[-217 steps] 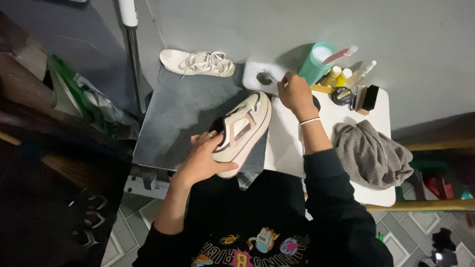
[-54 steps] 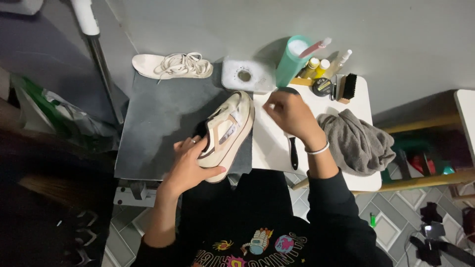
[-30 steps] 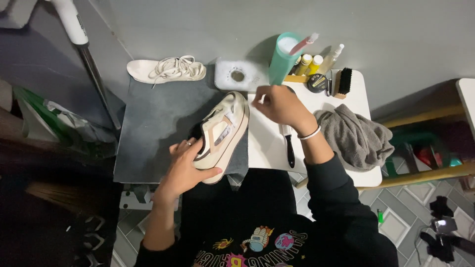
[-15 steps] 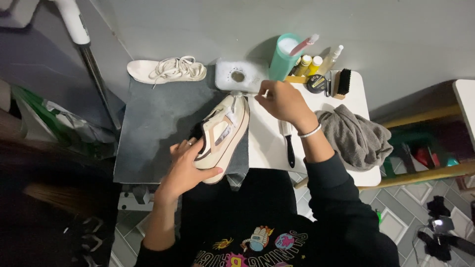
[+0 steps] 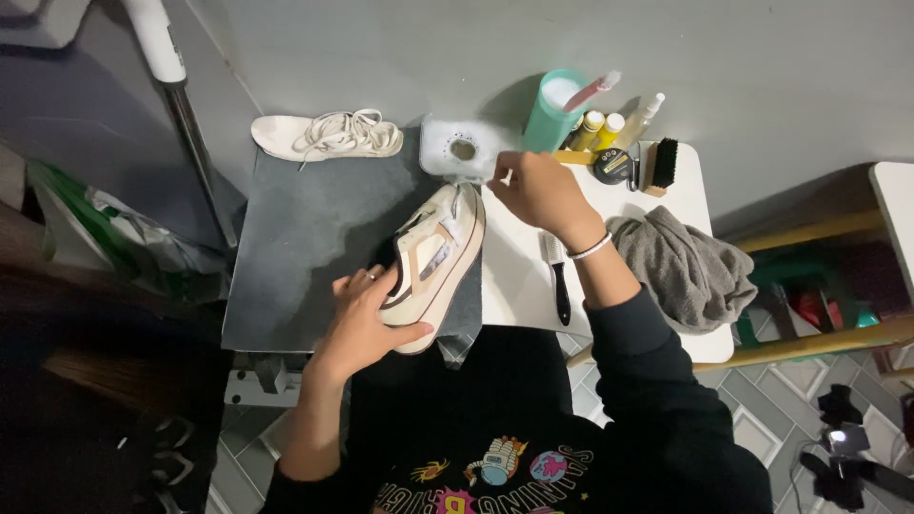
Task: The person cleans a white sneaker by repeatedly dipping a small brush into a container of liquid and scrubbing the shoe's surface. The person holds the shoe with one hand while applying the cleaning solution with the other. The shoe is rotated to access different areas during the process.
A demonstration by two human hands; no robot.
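Two hands share the job: my left hand (image 5: 367,319) wraps the heel end of the shoe (image 5: 433,262), fingers clamped around its side and sole, holding it tipped on edge over the seam between the grey mat (image 5: 305,238) and the white desk (image 5: 514,276). My right hand (image 5: 538,190) has come up from a moment ago and now sits at the toe, fingers pinched together on something small and pale that I cannot make out. The black-handled brush (image 5: 557,281) it hovered near a second ago lies flat on the desk below my wrist, so brushing looks paused and finer work at the toe seems under way. Just past the toe sits a white dish (image 5: 460,149), then a teal cup (image 5: 552,112) with a toothbrush in it, small bottles (image 5: 602,128), a round tin (image 5: 611,167) and a second brush (image 5: 661,164). An insole with loose laces (image 5: 328,135) lies at the mat's far edge, a grey cloth (image 5: 681,271) to my right. Behind is a plain grey wall; below, grey tiled floor.
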